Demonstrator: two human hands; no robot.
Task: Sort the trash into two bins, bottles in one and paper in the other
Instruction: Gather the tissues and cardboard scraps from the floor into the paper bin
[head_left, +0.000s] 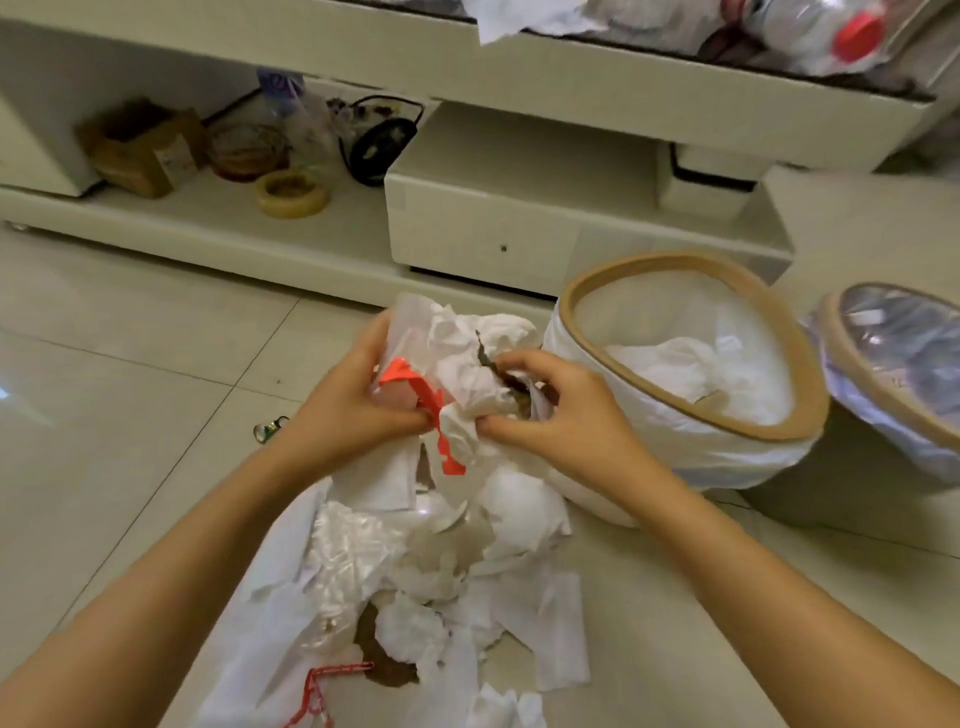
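Both hands hold up a crumpled wad of white paper (462, 358) with an orange strip and a brown scrap in it, above the floor. My left hand (353, 395) grips its left side, my right hand (556, 410) pinches its right side. Below lies a pile of torn white paper and thin plastic (431, 577). Just right of the wad stands a white-lined bin with a tan rim (691, 415), holding white paper. A second bin (883, 384) at the far right holds clear plastic bottles.
A white low cabinet (493, 228) runs along the back, its open shelf holding a cardboard box (140, 150), a tape roll (292, 193) and a small black fan. A red-capped bottle (826, 31) lies on top. A small green object (267, 428) sits on the tiled floor.
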